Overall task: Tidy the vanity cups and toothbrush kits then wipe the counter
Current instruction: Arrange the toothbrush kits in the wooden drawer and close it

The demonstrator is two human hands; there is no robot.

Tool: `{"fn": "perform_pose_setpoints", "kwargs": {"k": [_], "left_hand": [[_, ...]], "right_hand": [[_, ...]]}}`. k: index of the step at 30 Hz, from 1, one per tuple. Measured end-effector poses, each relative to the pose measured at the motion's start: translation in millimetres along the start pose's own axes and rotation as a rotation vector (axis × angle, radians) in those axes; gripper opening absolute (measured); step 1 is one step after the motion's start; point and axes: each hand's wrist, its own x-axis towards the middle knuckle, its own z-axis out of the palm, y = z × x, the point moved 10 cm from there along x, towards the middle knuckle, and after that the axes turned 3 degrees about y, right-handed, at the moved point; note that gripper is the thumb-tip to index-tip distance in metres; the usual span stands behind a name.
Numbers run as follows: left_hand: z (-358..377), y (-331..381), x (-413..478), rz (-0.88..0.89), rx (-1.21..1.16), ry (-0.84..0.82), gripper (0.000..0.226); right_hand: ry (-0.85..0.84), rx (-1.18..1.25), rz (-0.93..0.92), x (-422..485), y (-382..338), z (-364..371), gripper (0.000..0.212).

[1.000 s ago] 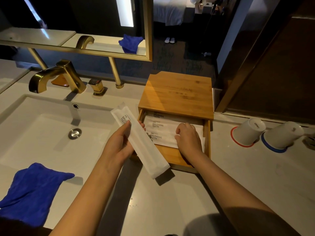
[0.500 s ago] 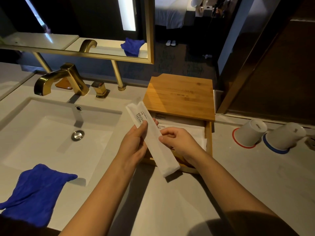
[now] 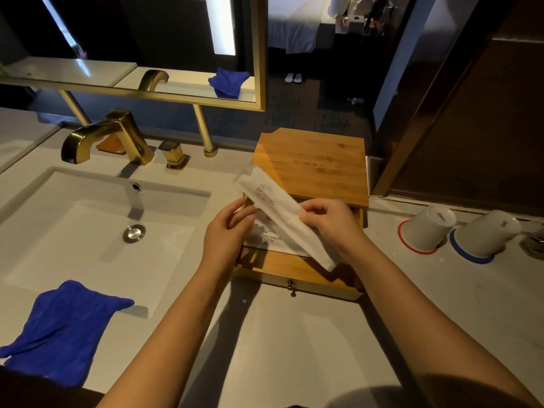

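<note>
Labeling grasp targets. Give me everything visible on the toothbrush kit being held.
The toothbrush kit is a long, narrow, flat white sachet, paper-like and slightly translucent, with dark print near its upper end reading roughly "BRUSHING TEETH". It is sealed as far as can be seen; its contents are hidden. It is held in the air, slanted from upper left to lower right, above the open drawer of the wooden box. The right hand pinches its middle; the left hand is at its left edge, contact unclear. Similar sachets lie in the drawer beneath.

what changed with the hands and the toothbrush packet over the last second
The right hand left the drawer's packets and took hold of the toothbrush packet. The left hand loosened to a fingertip touch, and the packet moved right over the open drawer. Cups, cloth unchanged.
</note>
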Motion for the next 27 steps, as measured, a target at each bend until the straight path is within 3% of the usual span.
{"fn": "perform_pose_setpoints", "kwargs": {"k": [2, 5, 9, 13, 16, 19, 27], "left_hand": [[-14, 3, 4, 0.095, 0.25, 0.077, 0.044], [-18, -3, 10, 0.094, 0.413, 0.047, 0.05], [-19, -4, 19, 0.072, 0.491, 0.028, 0.054], [-7, -20, 13, -0.005, 0.471, -0.142, 0.037], [-5, -25, 7, -0.017, 0.419, -0.15, 0.035], [-5, -28, 7, -0.023, 0.434, -0.127, 0.038], [-8, -32, 11, -0.018, 0.438, -0.089, 0.034]], "right_hand": [[0.034, -0.024, 0.042, 3, 11, -12, 0.019], [0.009, -0.135, 0.086, 2, 34, -13, 0.026], [-0.134, -0.33, 0.076, -2, 49, 2, 0.027], [-0.311, -0.479, -0.011, -7, 42, 27, 0.025], [-0.368, -0.549, -0.031, -10, 43, 38, 0.025], [-0.321, -0.577, -0.031, -11, 48, 38, 0.025], [0.051, -0.752, -0.121, -14, 51, 29, 0.016]]}}
